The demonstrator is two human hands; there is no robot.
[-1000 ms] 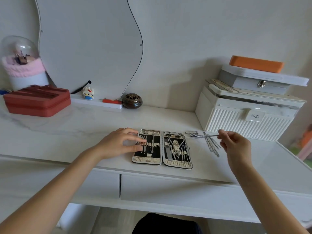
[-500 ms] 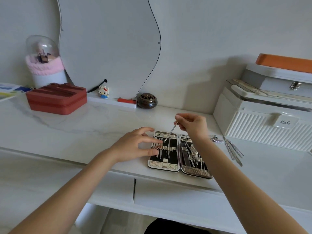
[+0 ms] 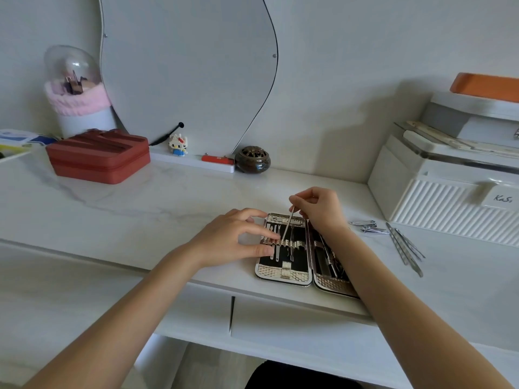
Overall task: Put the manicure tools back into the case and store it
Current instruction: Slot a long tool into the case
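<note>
The right forearm hid much of the case's (image 3: 283, 273) right half. The right hand (image 3: 320, 209) pinched a thin tool (image 3: 287, 227) angled onto the loops; the left hand (image 3: 233, 237), fingers relaxed, touched the case's left edge. Loose tools (image 3: 404, 247) lay at center right.

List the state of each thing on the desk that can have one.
Manicure case: open, lying flat.
Thin tool: pinched by right hand, tip at the left half's loops.
Left hand: fingertips on the case's edge.
Clippers, files: loose on desk.
Red box: closed.
</note>
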